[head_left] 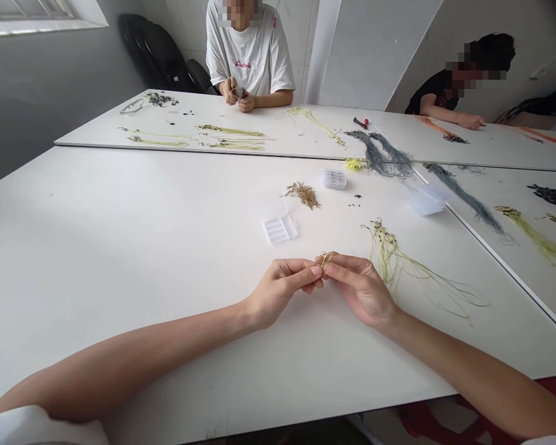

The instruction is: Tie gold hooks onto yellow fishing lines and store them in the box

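My left hand (282,288) and my right hand (362,285) meet above the white table (176,259), fingertips pinched on a small yellow-green looped cord (325,258) with what looks like a hook. Just beyond the hands lies an open clear plastic box (278,230) with compartments. Behind it is a pile of gold-coloured hooks (304,194). To the right of my right hand a bundle of yellow-green cords (389,247) with dark hooks spreads over the tabletop.
A closed clear box (334,179), grey thread bundles (375,154) and another clear case (426,199) lie farther back. Across the table a person in a white shirt (252,59) works with their hands; another person in black (438,93) sits at the far right.
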Demonstrator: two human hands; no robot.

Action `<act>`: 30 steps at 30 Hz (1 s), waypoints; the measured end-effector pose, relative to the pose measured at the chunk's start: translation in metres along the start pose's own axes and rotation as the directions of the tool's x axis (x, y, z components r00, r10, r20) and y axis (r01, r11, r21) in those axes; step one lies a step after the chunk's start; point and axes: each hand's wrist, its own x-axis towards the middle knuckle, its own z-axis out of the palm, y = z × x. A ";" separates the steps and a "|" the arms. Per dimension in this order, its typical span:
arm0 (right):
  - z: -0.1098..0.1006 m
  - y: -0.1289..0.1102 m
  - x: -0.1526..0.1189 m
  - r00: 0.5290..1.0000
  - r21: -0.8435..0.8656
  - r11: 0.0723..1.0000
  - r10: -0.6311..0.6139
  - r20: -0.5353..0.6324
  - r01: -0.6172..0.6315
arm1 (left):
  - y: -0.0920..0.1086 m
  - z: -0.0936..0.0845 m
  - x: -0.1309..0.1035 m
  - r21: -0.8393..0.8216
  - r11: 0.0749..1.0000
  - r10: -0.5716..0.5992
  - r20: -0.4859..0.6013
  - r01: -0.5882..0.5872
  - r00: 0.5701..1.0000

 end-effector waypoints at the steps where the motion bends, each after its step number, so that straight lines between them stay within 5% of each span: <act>1: 0.000 0.000 0.000 1.000 -0.001 1.000 -0.003 0.000 0.003 | 0.000 0.000 0.000 0.005 1.000 0.001 0.000 -0.001 1.000; 12: -0.010 -0.007 0.004 0.986 -0.070 0.996 -0.070 -0.150 0.060 | -0.003 -0.002 0.002 0.089 0.995 -0.034 -0.002 0.034 0.999; 19: -0.019 -0.011 0.010 0.993 -0.013 1.000 -0.001 -0.118 -0.001 | 0.004 -0.012 0.003 0.295 0.953 -0.061 -0.037 0.069 0.997; 24: -0.023 -0.012 0.012 0.994 0.002 0.996 0.090 -0.053 -0.090 | 0.011 -0.021 0.006 0.419 0.908 0.078 -0.129 -0.017 0.989; 30: -0.019 -0.011 0.007 0.977 -0.108 0.974 0.207 0.050 -0.201 | 0.009 -0.015 0.004 0.551 0.817 0.240 -0.059 -0.169 0.969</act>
